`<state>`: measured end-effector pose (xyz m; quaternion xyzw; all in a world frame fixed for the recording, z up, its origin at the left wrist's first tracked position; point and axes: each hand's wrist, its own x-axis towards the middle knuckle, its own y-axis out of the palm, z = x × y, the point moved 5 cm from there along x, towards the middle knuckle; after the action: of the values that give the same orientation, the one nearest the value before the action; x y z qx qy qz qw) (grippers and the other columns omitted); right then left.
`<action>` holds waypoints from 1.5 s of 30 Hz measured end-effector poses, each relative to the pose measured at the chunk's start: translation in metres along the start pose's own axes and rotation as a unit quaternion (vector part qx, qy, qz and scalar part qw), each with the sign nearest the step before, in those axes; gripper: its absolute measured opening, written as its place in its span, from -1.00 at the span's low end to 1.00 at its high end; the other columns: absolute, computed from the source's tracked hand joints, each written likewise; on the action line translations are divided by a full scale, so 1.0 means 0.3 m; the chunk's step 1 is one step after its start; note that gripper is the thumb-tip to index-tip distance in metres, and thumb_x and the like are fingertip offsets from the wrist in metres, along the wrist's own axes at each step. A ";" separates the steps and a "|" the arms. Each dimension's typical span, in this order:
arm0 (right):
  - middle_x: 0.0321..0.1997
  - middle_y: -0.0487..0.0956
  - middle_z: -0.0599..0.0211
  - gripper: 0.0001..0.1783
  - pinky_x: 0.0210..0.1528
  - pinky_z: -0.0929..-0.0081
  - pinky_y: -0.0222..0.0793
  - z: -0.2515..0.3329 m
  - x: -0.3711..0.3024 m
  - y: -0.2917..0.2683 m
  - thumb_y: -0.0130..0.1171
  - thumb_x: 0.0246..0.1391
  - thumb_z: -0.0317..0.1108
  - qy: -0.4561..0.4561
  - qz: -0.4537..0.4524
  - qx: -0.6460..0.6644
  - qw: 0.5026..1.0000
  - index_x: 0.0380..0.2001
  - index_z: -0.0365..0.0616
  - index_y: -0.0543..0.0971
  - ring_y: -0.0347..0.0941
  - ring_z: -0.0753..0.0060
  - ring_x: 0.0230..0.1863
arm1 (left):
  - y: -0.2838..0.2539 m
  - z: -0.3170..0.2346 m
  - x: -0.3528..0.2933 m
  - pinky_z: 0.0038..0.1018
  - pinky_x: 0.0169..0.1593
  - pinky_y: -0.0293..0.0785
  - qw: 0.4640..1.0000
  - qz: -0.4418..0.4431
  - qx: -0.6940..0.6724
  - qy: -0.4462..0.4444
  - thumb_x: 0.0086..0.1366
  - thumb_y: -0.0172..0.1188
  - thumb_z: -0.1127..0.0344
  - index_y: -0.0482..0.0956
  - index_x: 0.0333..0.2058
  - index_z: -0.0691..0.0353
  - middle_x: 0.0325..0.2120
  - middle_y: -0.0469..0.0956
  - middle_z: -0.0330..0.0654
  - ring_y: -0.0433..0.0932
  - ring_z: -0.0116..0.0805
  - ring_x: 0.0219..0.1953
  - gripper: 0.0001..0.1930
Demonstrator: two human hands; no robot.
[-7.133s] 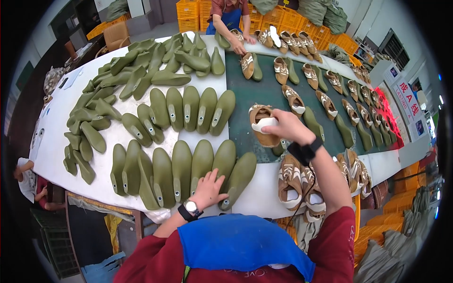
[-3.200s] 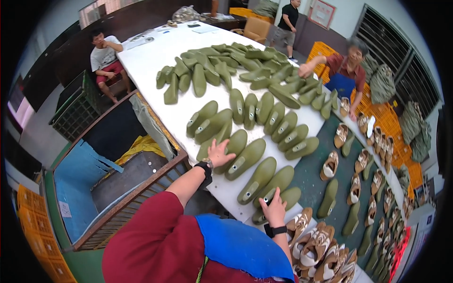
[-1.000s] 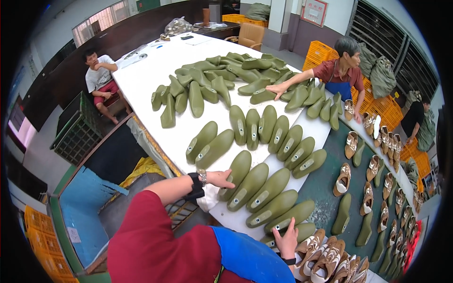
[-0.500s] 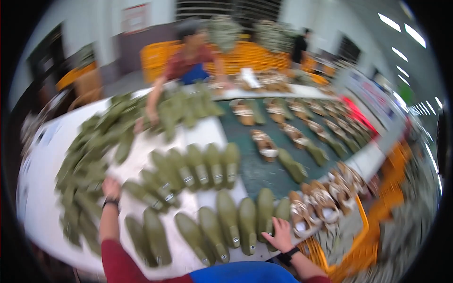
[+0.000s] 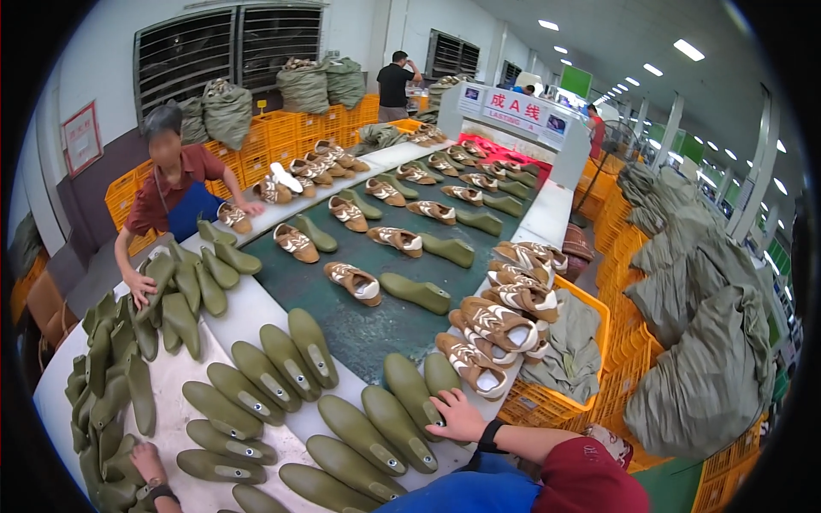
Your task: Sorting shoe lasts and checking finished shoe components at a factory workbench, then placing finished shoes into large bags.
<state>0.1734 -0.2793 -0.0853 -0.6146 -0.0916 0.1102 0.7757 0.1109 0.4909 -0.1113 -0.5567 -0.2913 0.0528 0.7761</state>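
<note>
Rows of olive-green shoe lasts [image 5: 359, 432] lie on the near part of the white table. My right hand [image 5: 457, 417] grips the heel end of a shoe last [image 5: 442, 373] at the right end of the nearest row, with the thumb apart from the fingers. A neighbouring last [image 5: 409, 385] touches it. At the lower left, my left hand [image 5: 147, 462] reaches to the edge of a heap of loose lasts [image 5: 107, 376]. Its fingers are partly hidden, so I cannot tell whether it holds one.
Brown-and-white sneakers [image 5: 352, 282] and lasts stand paired on the green belt [image 5: 291, 321]. More sneakers [image 5: 492, 325] line its right edge, beside an orange crate [image 5: 590, 385] with grey-green cloth. Across the table, a co-worker [image 5: 184, 184] has one hand on a last [image 5: 158, 278], the other near sneakers.
My view has swung right, so the table appears shifted left. My right hand remains on the lasts at the row's end, and my left hand remains by the heap.
</note>
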 end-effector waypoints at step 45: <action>-0.03 0.48 0.05 -0.33 0.06 0.35 0.29 -0.077 0.940 0.014 0.21 -0.09 -0.20 0.024 0.222 0.257 0.940 0.11 -0.17 0.30 0.43 0.21 -0.02 | -0.894 -1.596 -0.736 -0.04 0.19 0.09 0.867 0.295 -0.310 0.255 0.00 0.27 0.01 0.33 0.06 0.15 0.12 0.21 -0.01 0.00 0.08 0.25 -0.34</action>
<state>0.4501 -0.2201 -0.0927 -0.4018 0.0967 0.2845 0.8650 0.1083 -0.0982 -0.0588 -0.8228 0.0932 0.0423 0.5590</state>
